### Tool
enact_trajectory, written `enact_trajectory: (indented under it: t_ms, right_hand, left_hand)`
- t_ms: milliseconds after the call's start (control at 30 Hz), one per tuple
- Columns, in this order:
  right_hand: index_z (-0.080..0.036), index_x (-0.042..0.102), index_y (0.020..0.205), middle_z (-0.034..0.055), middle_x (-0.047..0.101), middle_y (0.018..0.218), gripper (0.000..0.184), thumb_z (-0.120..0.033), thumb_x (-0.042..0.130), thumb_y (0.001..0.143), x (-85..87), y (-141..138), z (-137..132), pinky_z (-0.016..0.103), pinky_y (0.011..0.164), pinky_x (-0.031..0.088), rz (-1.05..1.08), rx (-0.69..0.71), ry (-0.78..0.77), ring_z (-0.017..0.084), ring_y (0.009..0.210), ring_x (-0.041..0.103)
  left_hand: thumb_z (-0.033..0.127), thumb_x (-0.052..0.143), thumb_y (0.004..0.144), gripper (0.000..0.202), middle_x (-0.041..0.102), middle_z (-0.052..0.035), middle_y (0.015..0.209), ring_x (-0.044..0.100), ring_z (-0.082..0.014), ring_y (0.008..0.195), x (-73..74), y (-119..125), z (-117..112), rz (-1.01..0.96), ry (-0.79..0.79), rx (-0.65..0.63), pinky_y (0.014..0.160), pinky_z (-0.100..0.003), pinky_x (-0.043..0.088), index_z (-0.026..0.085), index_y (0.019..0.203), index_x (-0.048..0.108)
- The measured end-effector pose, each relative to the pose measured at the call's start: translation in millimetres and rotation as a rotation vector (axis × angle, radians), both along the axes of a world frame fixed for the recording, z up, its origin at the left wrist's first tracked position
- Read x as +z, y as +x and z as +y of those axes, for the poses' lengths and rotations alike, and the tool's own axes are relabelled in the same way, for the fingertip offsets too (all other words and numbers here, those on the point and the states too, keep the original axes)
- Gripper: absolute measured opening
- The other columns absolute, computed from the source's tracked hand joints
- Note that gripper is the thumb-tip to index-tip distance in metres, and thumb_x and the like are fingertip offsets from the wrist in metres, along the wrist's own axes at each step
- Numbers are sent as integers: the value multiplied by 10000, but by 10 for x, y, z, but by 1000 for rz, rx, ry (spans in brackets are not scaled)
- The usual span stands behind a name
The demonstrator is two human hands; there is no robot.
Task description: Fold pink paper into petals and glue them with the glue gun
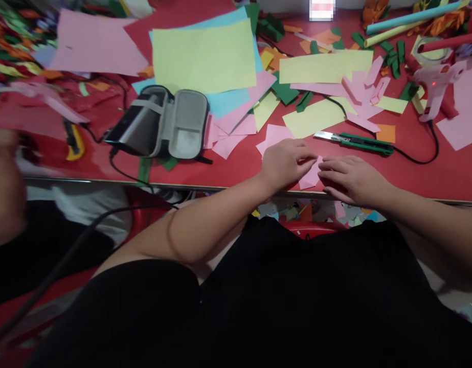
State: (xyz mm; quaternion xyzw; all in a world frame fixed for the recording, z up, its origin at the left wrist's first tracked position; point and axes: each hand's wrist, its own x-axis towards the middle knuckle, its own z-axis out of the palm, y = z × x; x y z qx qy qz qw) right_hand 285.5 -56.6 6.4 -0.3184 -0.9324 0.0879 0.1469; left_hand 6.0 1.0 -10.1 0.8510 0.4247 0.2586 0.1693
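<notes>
A small piece of pink paper lies at the front edge of the red table, between my two hands. My left hand is closed, thumb and fingertips together at the paper's upper left side. From the right, my right hand rests its outstretched, slightly spread fingers against the paper's right edge. The fingertips partly hide the paper, so any fold in it cannot be made out. Just beyond my hands lies a green utility knife with its blade showing. Another pink sheet sits behind my left hand.
A pink glue gun with a red light stands at right, its black cord trailing. An open grey case holds a dark device. Yellow sheets and coloured scraps cover the back. At left are a yellow cutter and another person's blurred arm.
</notes>
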Motion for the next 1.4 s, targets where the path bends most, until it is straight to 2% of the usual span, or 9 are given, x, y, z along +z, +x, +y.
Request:
enact_trajectory:
  t_ms: [167, 300, 467, 600, 767, 933, 1067, 1200, 1400]
  right_hand:
    - [-219, 872, 1475, 201, 840, 1628, 351, -337, 659, 1223, 3, 31, 56, 624, 1195, 673, -12, 15, -78, 422, 1454, 821]
    - [-218, 852, 1517, 200, 825, 1661, 371, -358, 634, 1251, 27, 68, 93, 623, 1218, 675, -14, 47, -83, 409, 1472, 819]
    - [-194, 852, 1529, 214, 834, 1639, 381, -352, 637, 1257, 44, 121, 161, 635, 1233, 688, 23, 100, -101, 409, 1503, 813]
    - [-209, 860, 1539, 206, 841, 1629, 383, -329, 654, 1240, 48, 154, 220, 663, 1268, 677, 68, 144, -155, 417, 1574, 777]
    - [-258, 846, 1571, 166, 850, 1630, 388, -321, 660, 1237, 55, 147, 231, 656, 1311, 653, 81, 132, -183, 391, 1605, 758]
    - [-237, 860, 1560, 176, 851, 1620, 396, -321, 675, 1220, 56, 134, 227, 660, 1327, 642, 89, 133, -200, 410, 1608, 754]
    - [-243, 860, 1556, 165, 857, 1610, 397, -333, 652, 1231, 57, 134, 228, 669, 1328, 635, 78, 129, -206, 407, 1619, 743]
    - [-283, 850, 1572, 139, 844, 1637, 402, -358, 647, 1232, 69, 134, 220, 653, 1313, 639, 66, 110, -210, 390, 1594, 752]
    - [-268, 846, 1549, 153, 843, 1636, 384, -353, 625, 1247, 104, 134, 215, 640, 1302, 647, 49, 113, -198, 394, 1587, 761]
  left_hand:
    - [471, 694, 1256, 317, 938, -50, 1067, 780, -224, 902, -117, -122, 70, 53, 218, -208, 712, -396, 494, 348, 1206, 982]
    - [441, 682, 1276, 310, 953, -58, 1133, 786, -217, 906, -169, -173, 149, 68, 332, -302, 761, -402, 567, 327, 1235, 968]
    - [429, 680, 1274, 290, 970, -43, 1302, 858, -231, 1043, -152, -227, 190, 68, 244, -383, 890, -431, 655, 347, 1328, 952]
    - [442, 655, 1268, 319, 972, -42, 1327, 890, -258, 1102, -102, -280, 185, 112, 181, -415, 918, -469, 683, 357, 1293, 962]
    - [472, 639, 1279, 347, 974, -51, 1314, 900, -254, 1083, -99, -292, 173, 53, 158, -390, 946, -491, 719, 333, 1352, 948]
    - [508, 595, 1288, 387, 977, -17, 1289, 862, -259, 1065, -71, -319, 201, 92, 130, -416, 932, -502, 710, 352, 1340, 944]
    - [472, 609, 1279, 373, 977, -26, 1294, 881, -264, 1087, -47, -351, 245, 146, 169, -453, 894, -466, 676, 332, 1319, 953]
    - [461, 625, 1265, 356, 971, -38, 1331, 884, -274, 1136, -45, -367, 257, 174, 150, -448, 934, -471, 672, 367, 1373, 951]
    - [436, 614, 1273, 352, 963, 2, 1383, 889, -284, 1155, -43, -369, 251, 169, 189, -485, 921, -481, 649, 396, 1372, 949]
